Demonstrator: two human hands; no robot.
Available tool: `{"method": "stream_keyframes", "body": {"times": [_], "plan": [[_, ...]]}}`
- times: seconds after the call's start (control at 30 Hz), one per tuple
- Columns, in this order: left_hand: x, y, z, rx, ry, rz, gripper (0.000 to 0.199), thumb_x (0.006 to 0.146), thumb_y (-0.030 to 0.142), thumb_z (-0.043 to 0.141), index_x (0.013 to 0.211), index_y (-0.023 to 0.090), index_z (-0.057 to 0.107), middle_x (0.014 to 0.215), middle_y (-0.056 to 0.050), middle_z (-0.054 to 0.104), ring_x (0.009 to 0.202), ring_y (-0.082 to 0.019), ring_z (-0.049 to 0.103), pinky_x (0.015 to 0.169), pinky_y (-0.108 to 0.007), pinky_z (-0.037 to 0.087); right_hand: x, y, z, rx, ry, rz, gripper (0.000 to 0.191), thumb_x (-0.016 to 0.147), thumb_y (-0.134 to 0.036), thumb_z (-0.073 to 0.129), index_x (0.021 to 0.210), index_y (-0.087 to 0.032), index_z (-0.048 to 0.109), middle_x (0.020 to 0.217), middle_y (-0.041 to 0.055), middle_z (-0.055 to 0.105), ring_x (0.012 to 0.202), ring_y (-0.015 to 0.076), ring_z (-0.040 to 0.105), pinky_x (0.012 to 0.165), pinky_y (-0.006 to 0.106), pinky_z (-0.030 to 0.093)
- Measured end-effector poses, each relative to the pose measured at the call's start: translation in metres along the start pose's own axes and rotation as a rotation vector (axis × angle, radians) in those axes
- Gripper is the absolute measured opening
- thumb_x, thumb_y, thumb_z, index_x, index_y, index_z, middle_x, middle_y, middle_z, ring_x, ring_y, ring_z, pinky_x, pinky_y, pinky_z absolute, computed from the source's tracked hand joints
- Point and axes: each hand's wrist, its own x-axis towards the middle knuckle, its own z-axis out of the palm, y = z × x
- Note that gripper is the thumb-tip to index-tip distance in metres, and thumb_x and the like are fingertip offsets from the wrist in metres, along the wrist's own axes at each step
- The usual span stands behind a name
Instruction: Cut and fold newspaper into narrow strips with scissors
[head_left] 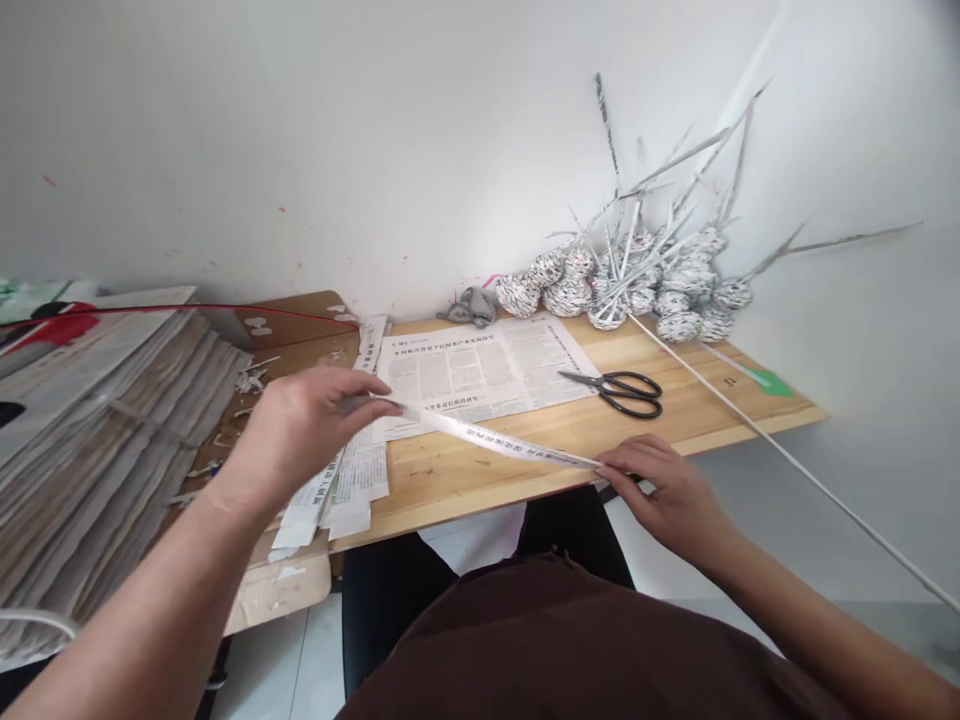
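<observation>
A narrow strip of printed newspaper (495, 440) is stretched between my two hands above the front of the wooden table (442, 495). My left hand (315, 410) pinches its left end between thumb and fingers. The right end, which looks thin and rolled, is pinched by my right hand (656, 490) near the table's front edge. Behind the strip lies a flat newspaper sheet (480, 375). Black scissors (619, 390) rest partly on that sheet's right side, blades pointing left. More cut newspaper strips (352, 485) lie under and beside my left hand.
Stacked newspapers (112, 430) stand at the left, near a cardboard box (300, 320) with paper scraps. Several woven paper balls (637, 280) with long sticks fill the back right. A grey cloth (472, 306) and a green piece (771, 382) are also there. One long thin rod (795, 465) crosses the right edge.
</observation>
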Motion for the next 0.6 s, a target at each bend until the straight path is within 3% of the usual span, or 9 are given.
{"method": "stream_keyframes", "body": {"times": [0.13, 0.17, 0.23, 0.3, 0.33, 0.37, 0.4, 0.53, 0.6], "plan": [[0.025, 0.004, -0.03, 0.195, 0.393, 0.036, 0.041, 0.089, 0.039, 0.063, 0.129, 0.027, 0.069, 0.141, -0.005, 0.063, 0.129, -0.035, 0.058, 0.109, -0.054, 0.048, 0.025, -0.026, 0.004, 0.545, -0.267, 0.577, 0.032, 0.093, -0.046, 0.062, 0.076, -0.02, 0.066, 0.058, -0.0008, 0.064, 0.051, 0.0132, 0.057, 0.046, 0.024, 0.039], [0.026, 0.008, -0.032, 0.174, 0.489, 0.015, 0.045, 0.088, 0.035, 0.064, 0.132, 0.028, 0.067, 0.148, -0.004, 0.056, 0.13, -0.034, 0.058, 0.11, -0.054, 0.048, 0.031, -0.032, 0.008, 0.713, -0.313, 0.676, 0.033, 0.091, -0.048, 0.064, 0.075, -0.019, 0.064, 0.055, -0.0014, 0.062, 0.046, 0.0113, 0.054, 0.041, 0.022, 0.033], [0.02, 0.018, -0.026, -0.007, 0.512, -0.098, 0.045, 0.086, 0.033, 0.067, 0.131, 0.031, 0.067, 0.147, -0.003, 0.057, 0.11, -0.026, 0.069, 0.097, -0.046, 0.058, 0.042, -0.04, 0.02, 0.868, -0.349, 0.731, 0.035, 0.088, -0.051, 0.066, 0.079, -0.018, 0.062, 0.061, -0.0007, 0.064, 0.045, 0.0099, 0.055, 0.037, 0.02, 0.027], [0.006, 0.031, -0.004, -0.295, 0.222, -0.348, 0.04, 0.083, 0.043, 0.074, 0.12, 0.03, 0.072, 0.115, -0.003, 0.075, 0.082, -0.019, 0.073, 0.069, -0.036, 0.062, 0.05, -0.046, 0.032, 0.929, -0.359, 0.729, 0.034, 0.088, -0.051, 0.066, 0.084, -0.017, 0.061, 0.07, 0.0018, 0.068, 0.048, 0.01, 0.06, 0.035, 0.018, 0.027], [-0.002, 0.037, 0.011, -0.483, -0.047, -0.478, 0.044, 0.078, 0.048, 0.078, 0.116, 0.026, 0.073, 0.102, -0.006, 0.078, 0.07, -0.021, 0.073, 0.053, -0.032, 0.058, 0.053, -0.049, 0.038, 0.957, -0.368, 0.726, 0.034, 0.088, -0.051, 0.065, 0.086, -0.017, 0.061, 0.073, 0.0028, 0.069, 0.049, 0.0103, 0.062, 0.035, 0.018, 0.028], [-0.01, 0.043, 0.027, -0.659, -0.315, -0.581, 0.053, 0.075, 0.052, 0.081, 0.117, 0.021, 0.072, 0.099, -0.01, 0.078, 0.068, -0.024, 0.074, 0.045, -0.03, 0.054, 0.056, -0.051, 0.043, 0.983, -0.382, 0.722, 0.034, 0.089, -0.051, 0.064, 0.087, -0.017, 0.06, 0.075, 0.0035, 0.069, 0.05, 0.0105, 0.063, 0.036, 0.018, 0.029], [-0.016, 0.048, 0.044, -0.829, -0.495, -0.66, 0.059, 0.076, 0.053, 0.08, 0.123, 0.019, 0.069, 0.104, -0.014, 0.078, 0.076, -0.027, 0.076, 0.047, -0.03, 0.054, 0.057, -0.054, 0.046, 1.005, -0.399, 0.714, 0.034, 0.089, -0.051, 0.064, 0.087, -0.017, 0.06, 0.075, 0.0039, 0.069, 0.05, 0.0106, 0.064, 0.036, 0.017, 0.03], [-0.019, 0.068, 0.096, -1.4, -0.489, -0.822, 0.047, 0.085, 0.054, 0.073, 0.108, 0.014, 0.07, 0.107, -0.018, 0.076, 0.091, -0.023, 0.076, 0.077, -0.032, 0.06, 0.058, -0.067, 0.055, 1.046, -0.467, 0.637, 0.039, 0.09, -0.056, 0.063, 0.089, -0.017, 0.059, 0.073, 0.0024, 0.068, 0.052, 0.0107, 0.064, 0.039, 0.017, 0.033], [-0.013, 0.075, 0.11, -1.546, -0.391, -0.904, 0.035, 0.086, 0.044, 0.075, 0.1, 0.012, 0.069, 0.098, -0.016, 0.077, 0.084, -0.021, 0.075, 0.076, -0.032, 0.06, 0.054, -0.074, 0.055, 1.045, -0.502, 0.596, 0.041, 0.09, -0.058, 0.062, 0.089, -0.017, 0.059, 0.071, 0.0012, 0.068, 0.052, 0.0108, 0.063, 0.04, 0.018, 0.034]]}}
